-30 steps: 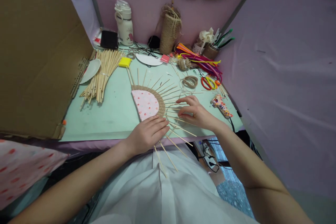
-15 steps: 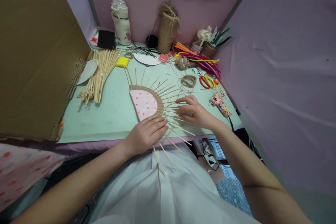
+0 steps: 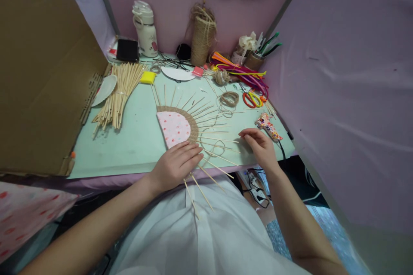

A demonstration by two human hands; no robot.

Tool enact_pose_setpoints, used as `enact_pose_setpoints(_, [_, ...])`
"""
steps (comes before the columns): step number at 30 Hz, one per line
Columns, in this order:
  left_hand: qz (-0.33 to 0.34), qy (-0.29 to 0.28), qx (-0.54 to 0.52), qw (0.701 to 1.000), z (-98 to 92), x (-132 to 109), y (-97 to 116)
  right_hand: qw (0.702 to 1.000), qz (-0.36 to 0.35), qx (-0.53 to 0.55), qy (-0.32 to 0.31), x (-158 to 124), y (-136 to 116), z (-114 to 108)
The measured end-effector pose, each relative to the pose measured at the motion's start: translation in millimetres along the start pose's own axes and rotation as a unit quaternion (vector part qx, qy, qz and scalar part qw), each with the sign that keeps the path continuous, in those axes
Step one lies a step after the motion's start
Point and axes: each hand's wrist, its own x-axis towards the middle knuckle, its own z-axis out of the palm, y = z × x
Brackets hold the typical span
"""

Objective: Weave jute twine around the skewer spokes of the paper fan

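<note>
A half-round pink dotted fan piece (image 3: 174,127) lies on the pale green table (image 3: 135,142). Woven brown twine rims it and thin wooden sticks (image 3: 213,124) fan out from it. My left hand (image 3: 176,164) lies flat on the fan's lower edge, fingers stretched out, pressing it down. My right hand (image 3: 260,145) sits to the right, past the stick tips, fingers curled in a pinch on a thin strand of twine (image 3: 219,148) that loops back toward the fan.
A bundle of sticks (image 3: 118,92) and a white plate (image 3: 103,90) lie at the left by a cardboard wall (image 3: 41,68). Twine coil (image 3: 229,99), scissors (image 3: 253,99), glue gun (image 3: 267,125), pipe cleaners (image 3: 241,73), twine spool (image 3: 201,38) and bottle (image 3: 145,30) crowd the back.
My right hand has moved from over the sticks out to the right, drawing a twine strand with it. My left hand stays on the fan.
</note>
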Motion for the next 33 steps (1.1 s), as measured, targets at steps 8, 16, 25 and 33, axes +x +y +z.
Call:
enact_pose_setpoints(8, [-0.018,-0.002,-0.024,1.0,-4.0,-4.0,-1.6,0.971,-0.116,-0.21,0.023,-23.2,1.7,23.0])
enact_pose_setpoints(16, [-0.007,0.024,-0.042,0.999,-13.4,-0.6,-2.6,0.97,-0.143,-0.198,-0.002,-20.0,-9.0,58.4])
enact_pose_setpoints(25, [0.004,0.025,-0.053,0.998,-26.1,-5.2,-8.5,0.999,0.005,-0.017,-0.048,20.7,-17.2,73.9])
enact_pose_setpoints(33, [-0.002,-0.008,-0.051,0.999,-23.4,-13.8,-8.7,0.991,0.039,0.06,-0.117,40.3,-20.1,75.2])
